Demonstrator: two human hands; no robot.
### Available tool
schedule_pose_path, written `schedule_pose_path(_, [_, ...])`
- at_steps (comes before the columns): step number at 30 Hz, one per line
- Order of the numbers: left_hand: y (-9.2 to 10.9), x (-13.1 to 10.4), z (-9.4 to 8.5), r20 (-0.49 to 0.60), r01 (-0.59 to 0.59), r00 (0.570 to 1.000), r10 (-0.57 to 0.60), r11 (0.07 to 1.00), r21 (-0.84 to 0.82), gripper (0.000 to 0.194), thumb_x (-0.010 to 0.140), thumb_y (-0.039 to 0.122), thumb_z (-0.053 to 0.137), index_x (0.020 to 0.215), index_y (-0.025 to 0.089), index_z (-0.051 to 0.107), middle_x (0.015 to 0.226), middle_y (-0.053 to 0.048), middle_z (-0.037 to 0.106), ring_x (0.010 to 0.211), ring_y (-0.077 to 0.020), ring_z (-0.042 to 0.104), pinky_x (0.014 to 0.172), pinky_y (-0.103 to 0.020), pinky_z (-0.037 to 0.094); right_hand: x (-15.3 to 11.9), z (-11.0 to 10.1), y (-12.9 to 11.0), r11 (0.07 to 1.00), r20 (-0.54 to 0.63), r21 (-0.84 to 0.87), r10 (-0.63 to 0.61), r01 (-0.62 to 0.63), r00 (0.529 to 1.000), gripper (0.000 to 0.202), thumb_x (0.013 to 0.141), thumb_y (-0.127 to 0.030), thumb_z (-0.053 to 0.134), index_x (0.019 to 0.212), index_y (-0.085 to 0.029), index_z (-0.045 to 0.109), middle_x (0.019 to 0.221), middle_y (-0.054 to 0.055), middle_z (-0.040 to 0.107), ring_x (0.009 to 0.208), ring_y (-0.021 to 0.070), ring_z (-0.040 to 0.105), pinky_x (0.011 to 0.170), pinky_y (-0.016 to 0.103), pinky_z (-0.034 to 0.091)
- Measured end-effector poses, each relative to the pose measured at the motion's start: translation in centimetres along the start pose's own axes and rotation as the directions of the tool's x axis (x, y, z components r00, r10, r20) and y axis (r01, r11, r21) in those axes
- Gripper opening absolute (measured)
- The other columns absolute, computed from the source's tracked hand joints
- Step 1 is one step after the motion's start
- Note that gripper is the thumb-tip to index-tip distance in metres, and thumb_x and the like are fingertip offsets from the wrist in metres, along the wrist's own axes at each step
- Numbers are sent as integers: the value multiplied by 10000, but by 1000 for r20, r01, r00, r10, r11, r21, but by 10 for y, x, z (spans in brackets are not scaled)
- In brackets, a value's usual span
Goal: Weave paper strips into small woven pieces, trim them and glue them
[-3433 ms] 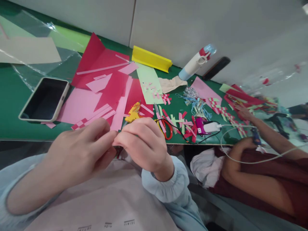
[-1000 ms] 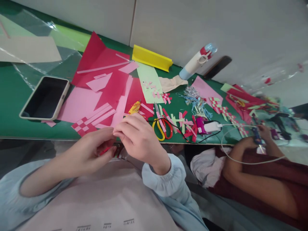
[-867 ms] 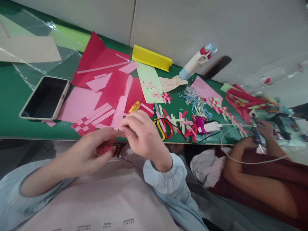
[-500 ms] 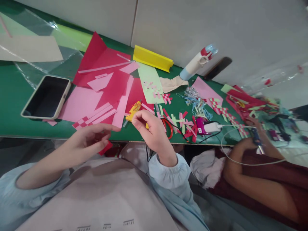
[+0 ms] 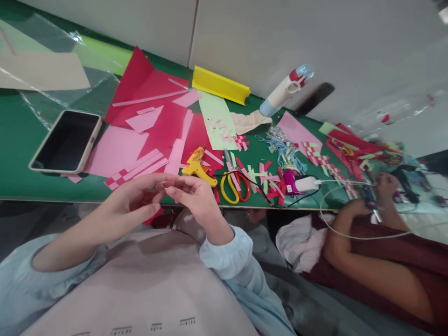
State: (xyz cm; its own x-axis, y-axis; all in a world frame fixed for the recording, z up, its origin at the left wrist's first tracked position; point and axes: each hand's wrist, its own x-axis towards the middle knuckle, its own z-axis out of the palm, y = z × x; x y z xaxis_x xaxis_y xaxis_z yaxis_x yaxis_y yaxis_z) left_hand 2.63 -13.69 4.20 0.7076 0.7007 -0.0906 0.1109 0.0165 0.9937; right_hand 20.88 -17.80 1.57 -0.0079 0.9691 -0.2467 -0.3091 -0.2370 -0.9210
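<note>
My left hand (image 5: pixel 131 198) is in front of the table edge, its fingers bent and its thumb reaching toward them. A bit of red (image 5: pixel 154 217) shows just below that thumb, but I cannot tell if it is held. Meeting its fingertips is my right hand (image 5: pixel 199 200), thumb and fingers drawn together; whatever they pinch is too small or hidden to name. Just beyond the right hand lies a yellow glue gun (image 5: pixel 198 167). Scissors with yellow and red handles (image 5: pixel 231 186) rest to its right among paper strips.
Red paper (image 5: pixel 164 121), pink strips (image 5: pixel 147 165) and a phone (image 5: pixel 66 141) cover the table's left side. Woven paper pieces (image 5: pixel 315 154), a purple power bank (image 5: pixel 293 183) with cables and a bottle (image 5: pixel 285 91) are at right. A co-worker's hand (image 5: pixel 387 186) is far right.
My right hand has moved left and down from over the glue gun to my left hand's fingertips. The glue gun and the scissors' handles now show. My left hand has barely shifted.
</note>
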Motion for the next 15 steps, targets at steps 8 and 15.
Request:
schedule_pose_path(8, [-7,-3,-8,-42,-27,999,27,1000,13,414,941,245,563,1354,272,568,790,25,511,625,-75,518,547,-162,480,6,-6,-3,999,7,-2,-39,39,999,390,637,-526,850,745,-203,659,690,-23,627,637,107,535,620,262,470])
schedule_pose_path(15, [-3,-12,-28,-432,103,883,-184,973,-205,346,845,290,700,1190,267,699,939,-25,716,552,-71,519,422,-179,410,16,-28,2,995,4,-34,-94,94,996,386,729,-540,779,738,-194,606,667,-41,559,584,77,449,556,239,378])
